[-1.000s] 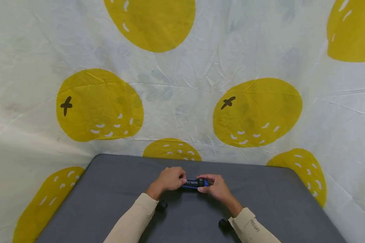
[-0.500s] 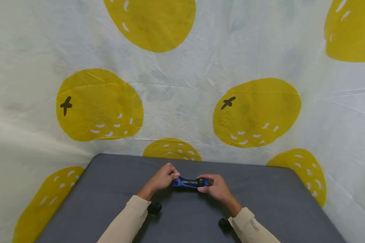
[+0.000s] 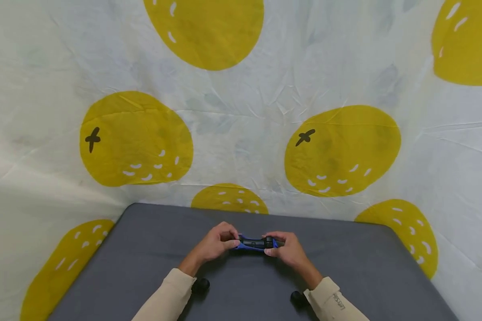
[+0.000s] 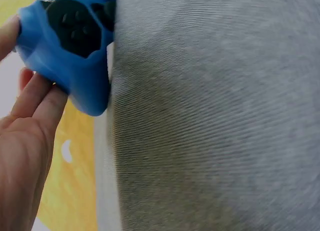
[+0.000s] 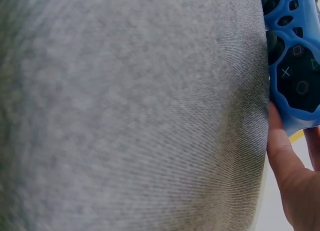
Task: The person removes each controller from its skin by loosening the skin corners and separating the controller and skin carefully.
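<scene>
A game controller [image 3: 254,244] with black buttons and a blue rubbery cover [image 5: 280,86] is held between both hands, close over the grey tabletop. My left hand [image 3: 213,243] grips its left end in the head view, thumb toward me and fingers at the far side. In the left wrist view the blue cover [image 4: 90,86] wraps that grip, framing a black directional pad [image 4: 75,26]; fingertips touch its edge. My right hand [image 3: 289,252] holds the right end between thumb and fingers. The right wrist view shows the face buttons [image 5: 300,71] framed by the cover, with fingers at the grip's lower end.
A grey cloth-covered table [image 3: 144,258] spreads under the hands. Behind it hangs a white sheet [image 3: 233,147] with large yellow fruit prints. Small black camera mounts [image 3: 201,285] sit at both wrists, below beige sleeves [image 3: 164,294].
My left hand pulled away leftward, uncovering more of the blue left end, then settled round that end with the thumb in front. The right hand has kept its hold, nearly still.
</scene>
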